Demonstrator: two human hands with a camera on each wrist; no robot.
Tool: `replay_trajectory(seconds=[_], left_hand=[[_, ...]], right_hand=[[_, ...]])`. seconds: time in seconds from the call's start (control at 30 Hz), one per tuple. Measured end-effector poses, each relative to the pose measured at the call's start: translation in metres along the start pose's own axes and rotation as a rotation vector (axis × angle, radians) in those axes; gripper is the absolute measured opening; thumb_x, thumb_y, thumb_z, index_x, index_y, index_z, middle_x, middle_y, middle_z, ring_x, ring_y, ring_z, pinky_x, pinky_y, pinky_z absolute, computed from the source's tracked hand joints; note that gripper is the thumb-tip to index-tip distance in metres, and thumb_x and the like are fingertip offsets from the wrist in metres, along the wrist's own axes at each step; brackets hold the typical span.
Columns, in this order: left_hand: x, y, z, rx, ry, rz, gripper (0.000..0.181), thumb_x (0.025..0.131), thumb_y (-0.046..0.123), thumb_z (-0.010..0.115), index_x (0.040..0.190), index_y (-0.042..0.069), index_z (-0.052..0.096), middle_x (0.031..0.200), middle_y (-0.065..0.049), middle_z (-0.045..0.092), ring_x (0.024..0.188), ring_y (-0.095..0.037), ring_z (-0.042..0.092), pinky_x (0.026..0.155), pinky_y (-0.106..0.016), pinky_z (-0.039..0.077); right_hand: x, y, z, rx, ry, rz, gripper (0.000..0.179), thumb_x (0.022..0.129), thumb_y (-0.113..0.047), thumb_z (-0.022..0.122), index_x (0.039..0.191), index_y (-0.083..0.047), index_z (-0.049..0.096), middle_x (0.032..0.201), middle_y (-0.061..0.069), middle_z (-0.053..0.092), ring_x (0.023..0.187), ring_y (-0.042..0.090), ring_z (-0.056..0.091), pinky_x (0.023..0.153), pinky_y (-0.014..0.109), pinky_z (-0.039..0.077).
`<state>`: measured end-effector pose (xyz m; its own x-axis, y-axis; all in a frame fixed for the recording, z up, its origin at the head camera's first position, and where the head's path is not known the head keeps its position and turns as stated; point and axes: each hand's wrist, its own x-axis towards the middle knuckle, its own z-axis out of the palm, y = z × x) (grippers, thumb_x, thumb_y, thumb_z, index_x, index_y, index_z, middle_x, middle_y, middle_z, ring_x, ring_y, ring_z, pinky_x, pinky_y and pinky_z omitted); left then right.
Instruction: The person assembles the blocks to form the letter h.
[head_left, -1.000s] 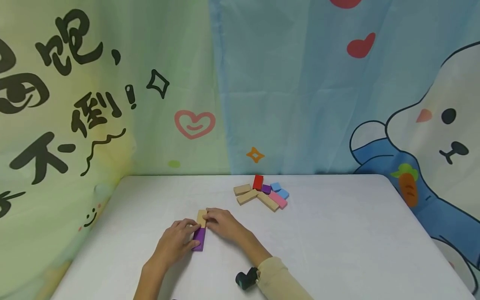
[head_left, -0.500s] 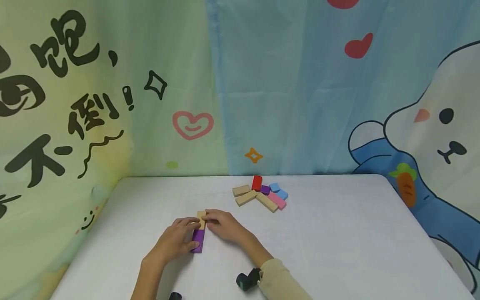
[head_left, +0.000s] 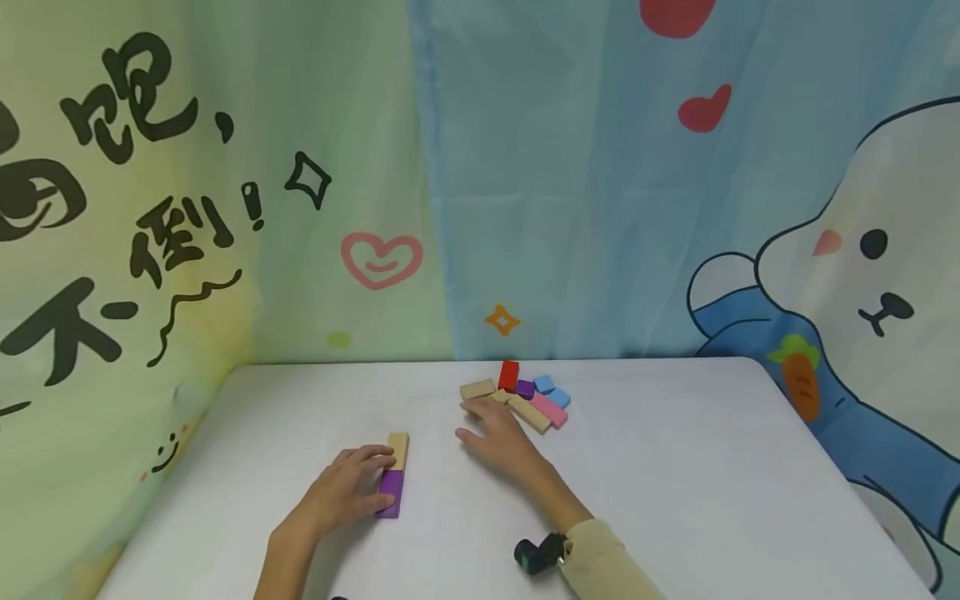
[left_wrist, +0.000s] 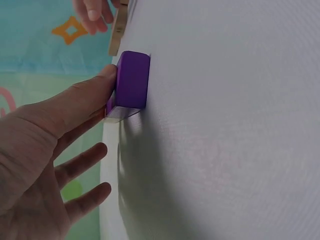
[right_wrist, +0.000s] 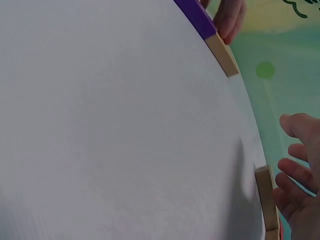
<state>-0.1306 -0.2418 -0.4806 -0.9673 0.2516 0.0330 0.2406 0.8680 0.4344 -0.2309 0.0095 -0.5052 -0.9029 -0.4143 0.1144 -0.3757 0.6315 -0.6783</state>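
Observation:
A purple block (head_left: 390,493) and a tan wooden block (head_left: 398,452) lie end to end in one line on the white table. My left hand (head_left: 337,492) rests on this pair, thumb on the purple block and fingertips at the tan one. In the left wrist view its thumb (left_wrist: 95,92) touches the purple block's upper side, while two other fingers stretch out free. My right hand (head_left: 498,442) holds nothing. Its spread fingers reach the near left side of a block pile, overlapping a tan block (head_left: 498,397) there.
In the pile are further tan blocks (head_left: 529,414), a red block (head_left: 508,375), a small purple block (head_left: 526,389), a pink block (head_left: 550,410) and two blue blocks (head_left: 558,397). Behind the table (head_left: 675,483) hangs a printed curtain (head_left: 360,150).
My right hand has left the tan block beside the purple one and moved right and away to the pile. My left hand stays on the pair. The head view has shifted slightly.

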Motion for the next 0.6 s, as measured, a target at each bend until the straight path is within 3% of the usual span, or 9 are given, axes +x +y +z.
replay_trajectory(seconds=[0.23,0.47,0.6], left_hand=[[0.0,-0.006,0.002,-0.023,-0.006,-0.005,0.051,0.074,0.033,0.074,0.12,0.016,0.061,0.132,0.001,0.053,0.119,-0.025,0.047,0.095,-0.046,0.044],[0.0,-0.006,0.001,-0.04,-0.021,-0.029,0.053,0.074,0.034,0.074,0.122,0.017,0.059,0.132,0.003,0.052,0.118,-0.023,0.047,0.095,-0.045,0.044],[-0.001,-0.007,0.001,-0.043,-0.025,-0.031,0.053,0.074,0.034,0.074,0.122,0.018,0.059,0.131,0.004,0.052,0.118,-0.022,0.047,0.096,-0.045,0.044]], right_hand=[[0.007,0.002,-0.006,-0.141,0.046,0.089,0.043,0.085,-0.041,0.062,0.121,-0.018,0.059,0.121,-0.001,0.056,0.113,0.018,0.05,0.091,0.035,0.05],[0.023,0.004,-0.007,-0.25,0.169,0.151,0.047,0.081,-0.041,0.066,0.117,-0.012,0.063,0.117,0.005,0.059,0.107,0.022,0.05,0.084,0.037,0.047],[0.035,0.006,-0.005,-0.379,0.165,0.18,0.045,0.082,-0.044,0.063,0.115,-0.013,0.065,0.113,0.006,0.059,0.105,0.022,0.049,0.084,0.037,0.046]])
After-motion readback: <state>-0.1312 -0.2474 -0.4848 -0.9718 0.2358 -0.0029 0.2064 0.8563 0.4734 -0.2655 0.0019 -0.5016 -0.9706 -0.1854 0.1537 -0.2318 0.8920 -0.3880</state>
